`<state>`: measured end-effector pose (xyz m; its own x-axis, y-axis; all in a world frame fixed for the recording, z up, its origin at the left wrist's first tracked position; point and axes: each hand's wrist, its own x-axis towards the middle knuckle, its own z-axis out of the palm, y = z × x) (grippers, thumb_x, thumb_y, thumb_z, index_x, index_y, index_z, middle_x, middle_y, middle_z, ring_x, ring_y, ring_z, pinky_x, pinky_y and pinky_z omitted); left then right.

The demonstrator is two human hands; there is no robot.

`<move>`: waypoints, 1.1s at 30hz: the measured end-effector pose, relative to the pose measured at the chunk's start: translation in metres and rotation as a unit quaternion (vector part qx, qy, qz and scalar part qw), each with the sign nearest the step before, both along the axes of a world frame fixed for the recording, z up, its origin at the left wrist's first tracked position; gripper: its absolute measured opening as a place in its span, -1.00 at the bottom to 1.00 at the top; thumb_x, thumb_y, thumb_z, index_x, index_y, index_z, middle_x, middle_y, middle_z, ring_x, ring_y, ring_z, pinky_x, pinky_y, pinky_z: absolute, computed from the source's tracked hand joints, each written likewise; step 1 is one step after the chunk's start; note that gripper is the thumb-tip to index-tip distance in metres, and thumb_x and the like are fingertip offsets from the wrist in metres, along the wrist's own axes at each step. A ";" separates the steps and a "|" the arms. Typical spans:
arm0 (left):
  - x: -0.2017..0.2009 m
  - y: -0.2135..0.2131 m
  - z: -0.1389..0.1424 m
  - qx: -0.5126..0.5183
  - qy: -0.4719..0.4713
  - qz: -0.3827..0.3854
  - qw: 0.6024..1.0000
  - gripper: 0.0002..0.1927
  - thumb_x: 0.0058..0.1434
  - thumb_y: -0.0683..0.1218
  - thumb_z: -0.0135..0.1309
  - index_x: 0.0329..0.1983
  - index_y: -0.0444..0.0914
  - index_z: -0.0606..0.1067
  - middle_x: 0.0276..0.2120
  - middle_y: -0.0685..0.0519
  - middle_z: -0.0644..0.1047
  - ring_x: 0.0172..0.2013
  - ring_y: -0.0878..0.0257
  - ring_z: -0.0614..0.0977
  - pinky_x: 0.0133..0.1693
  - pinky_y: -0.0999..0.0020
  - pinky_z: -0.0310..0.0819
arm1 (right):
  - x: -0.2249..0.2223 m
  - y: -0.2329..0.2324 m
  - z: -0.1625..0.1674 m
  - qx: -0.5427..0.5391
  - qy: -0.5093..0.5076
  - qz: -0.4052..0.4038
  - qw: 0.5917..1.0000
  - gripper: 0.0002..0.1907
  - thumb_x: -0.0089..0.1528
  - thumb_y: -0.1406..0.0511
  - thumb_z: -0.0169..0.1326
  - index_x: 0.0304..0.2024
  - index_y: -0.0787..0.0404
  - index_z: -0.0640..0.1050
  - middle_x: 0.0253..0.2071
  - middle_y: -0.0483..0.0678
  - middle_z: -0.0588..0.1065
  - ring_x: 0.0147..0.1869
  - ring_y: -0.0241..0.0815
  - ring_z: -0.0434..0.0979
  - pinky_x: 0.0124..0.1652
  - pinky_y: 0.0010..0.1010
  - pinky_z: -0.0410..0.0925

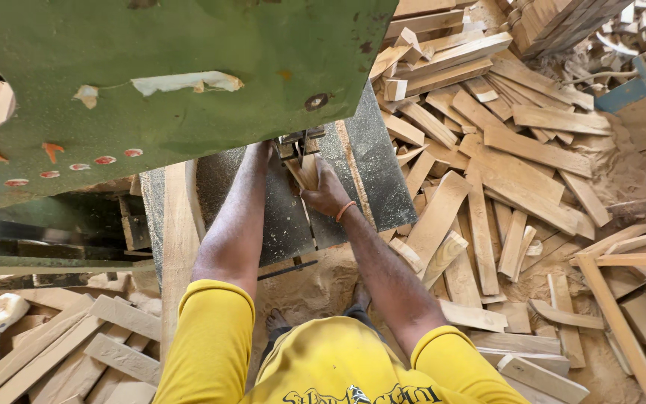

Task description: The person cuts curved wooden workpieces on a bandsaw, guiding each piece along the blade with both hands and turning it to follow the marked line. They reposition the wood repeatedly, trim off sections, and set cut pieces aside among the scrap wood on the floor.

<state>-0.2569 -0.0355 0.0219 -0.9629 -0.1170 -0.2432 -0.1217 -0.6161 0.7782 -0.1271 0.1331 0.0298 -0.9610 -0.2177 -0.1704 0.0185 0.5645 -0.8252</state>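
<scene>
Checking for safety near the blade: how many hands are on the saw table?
2. The right hand presses the small wood piece by the blade guide; the left hand is beside it, mostly hidden under the green machine cover.

Chipped matt green painted metal covers the saw housing (pixel 173 67), its grey metal counter (pixel 371 179) looks gritty with sawdust, and rough pale wood offcuts (pixel 487 172) lie around.
</scene>
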 end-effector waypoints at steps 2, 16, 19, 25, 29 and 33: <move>-0.004 0.005 0.001 -0.086 0.014 0.007 0.996 -0.33 0.39 0.16 0.01 0.44 -0.25 0.21 0.31 -0.13 0.39 0.25 0.08 0.49 0.19 0.12 0.50 | 0.000 -0.001 0.004 0.003 0.015 0.006 1.000 0.05 0.02 0.42 0.18 0.44 0.61 -0.06 0.05 0.25 0.37 -0.18 -0.01 0.59 -0.28 -0.34 0.62; -0.007 0.013 -0.021 -0.096 0.047 0.034 0.994 -0.39 0.46 0.14 -0.07 0.45 -0.23 0.19 0.34 -0.10 0.36 0.27 0.09 0.46 0.22 0.15 0.47 | 0.061 0.027 -0.051 -0.109 0.282 -0.065 0.951 -0.55 0.32 0.22 0.26 0.24 0.07 0.49 0.12 0.03 0.60 0.11 -0.12 0.68 0.01 -0.34 0.57; -0.009 0.013 -0.025 -0.113 0.044 0.039 0.992 -0.39 0.45 0.14 -0.06 0.45 -0.23 0.20 0.34 -0.10 0.37 0.27 0.09 0.47 0.22 0.15 0.47 | 0.066 0.033 -0.055 -0.117 0.298 -0.081 0.944 -0.78 0.31 0.32 0.22 0.02 0.10 0.62 0.02 -0.01 0.63 0.04 -0.19 0.69 -0.02 -0.37 0.60; -0.008 0.008 -0.034 -0.151 0.044 0.044 0.987 -0.40 0.45 0.14 -0.05 0.44 -0.23 0.22 0.32 -0.10 0.38 0.26 0.09 0.47 0.21 0.14 0.47 | 0.052 0.037 -0.057 -0.136 0.295 -0.071 0.943 -0.87 0.28 0.35 0.25 -0.11 0.14 0.64 -0.07 -0.05 0.65 -0.03 -0.22 0.71 -0.05 -0.45 0.63; -0.008 0.003 -0.038 -0.175 0.048 0.050 0.982 -0.40 0.44 0.14 -0.04 0.43 -0.23 0.23 0.32 -0.10 0.39 0.26 0.08 0.48 0.21 0.14 0.47 | 0.051 0.035 -0.065 -0.158 0.295 -0.072 0.940 -0.85 0.28 0.37 0.24 -0.09 0.16 0.63 -0.03 -0.02 0.64 0.02 -0.19 0.70 -0.02 -0.43 0.62; -0.007 0.000 -0.040 -0.194 0.050 0.049 0.979 -0.41 0.44 0.14 -0.03 0.42 -0.23 0.24 0.31 -0.10 0.39 0.25 0.08 0.48 0.21 0.14 0.47 | 0.045 0.035 -0.073 -0.128 0.306 -0.067 0.941 -0.86 0.28 0.38 0.23 -0.10 0.13 0.64 -0.05 -0.04 0.65 -0.01 -0.22 0.71 -0.07 -0.46 0.61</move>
<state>-0.2641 -0.0358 -0.0186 -0.9594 -0.2740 -0.0669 0.0121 -0.2769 0.9608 -0.0817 0.1677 -0.0431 -0.8836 -0.0458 0.4660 -0.4479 0.3727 -0.8127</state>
